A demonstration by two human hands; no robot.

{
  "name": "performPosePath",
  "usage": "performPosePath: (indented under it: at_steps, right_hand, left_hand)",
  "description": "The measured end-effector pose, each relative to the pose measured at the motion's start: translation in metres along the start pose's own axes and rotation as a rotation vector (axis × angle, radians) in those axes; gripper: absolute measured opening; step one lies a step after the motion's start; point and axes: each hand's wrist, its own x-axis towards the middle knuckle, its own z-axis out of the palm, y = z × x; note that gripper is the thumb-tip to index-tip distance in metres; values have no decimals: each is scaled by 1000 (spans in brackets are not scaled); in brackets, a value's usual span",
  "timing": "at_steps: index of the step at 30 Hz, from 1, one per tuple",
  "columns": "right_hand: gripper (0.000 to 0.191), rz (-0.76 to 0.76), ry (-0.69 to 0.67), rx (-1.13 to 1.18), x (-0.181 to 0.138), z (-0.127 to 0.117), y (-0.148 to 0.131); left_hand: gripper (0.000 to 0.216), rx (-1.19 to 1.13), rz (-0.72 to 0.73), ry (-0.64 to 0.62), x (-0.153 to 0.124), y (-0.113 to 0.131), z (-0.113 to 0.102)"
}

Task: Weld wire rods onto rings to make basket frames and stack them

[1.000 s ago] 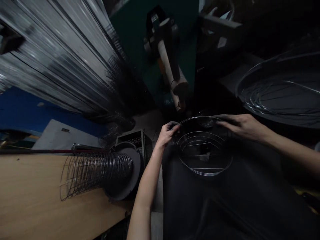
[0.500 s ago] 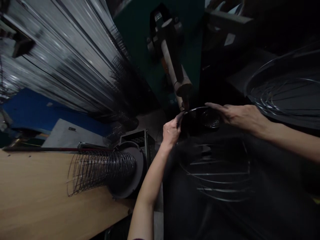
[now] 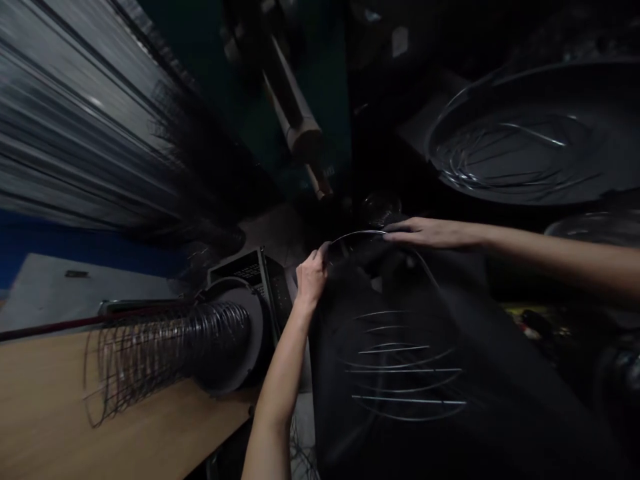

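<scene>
We hold a wire frame (image 3: 367, 235) up in front of our dark clothing (image 3: 400, 427), its curved top rim between our two hands and its thin wires lying across the cloth below. Our left hand (image 3: 313, 277) is closed narrow around the rim at its left end. Our right hand (image 3: 430, 233) reaches in from the right, its fingers (image 3: 405, 230) stretched out along the rim and not curled round it.

Just beyond our left forearm, a coil of wire hoops (image 3: 170, 350) lies on its side against a round grey disc (image 3: 240, 337), both on a wooden counter (image 3: 45, 413). A black crate (image 3: 245, 273) stands just behind the disc. Up and to the right, a wide round dish (image 3: 515, 140) holds loose bent wires. Farther left, long bundles of metal rods (image 3: 65, 120) run up the view, and a pale wooden post (image 3: 293, 113) stands against a dark green wall (image 3: 320, 67).
</scene>
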Motion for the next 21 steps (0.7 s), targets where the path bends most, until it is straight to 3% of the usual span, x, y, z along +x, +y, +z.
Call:
performPosePath:
  at_steps: [5, 9, 13, 21]
  right_hand:
    - [45, 149, -206, 201, -19, -18, 5]
    - [32, 162, -79, 163, -16, -4, 16]
    - [34, 309, 35, 258, -25, 9, 11]
    - [27, 410, -60, 330, -74, 5, 12]
  left_hand:
    - [40, 27, 107, 38, 0, 5, 3]
    - [38, 89, 103, 72, 0, 10, 5]
    - [37, 146, 100, 76, 1, 14, 7]
    - [37, 94, 166, 109, 0, 21, 8]
